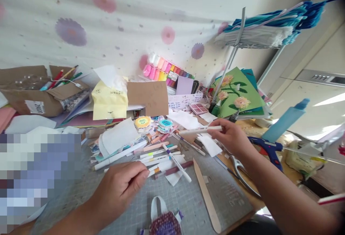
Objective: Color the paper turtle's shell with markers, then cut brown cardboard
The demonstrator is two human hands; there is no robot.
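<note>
My right hand (225, 134) is raised over the back of the pile, its fingers closed around a slim white marker (195, 131) that points left. My left hand (124, 177) is over the grey cutting mat (185, 199), fingers curled and thumb pressed in; whatever it may hold is hidden. A white marker with an orange band (154, 171) ends right at its thumb tip. Several markers lie just beyond, among them a white one with a purple band (176, 163). Close to me is a small purple craft piece with a pale loop handle (165, 223).
A wooden stick (206, 195) crosses the mat. Scissors (242, 175) and a blue glue gun (266, 150) lie on the right. Behind are a cardboard box (29, 98), a yellow paper bag (110, 100), a clay set (167, 70) and a green flower card (238, 93).
</note>
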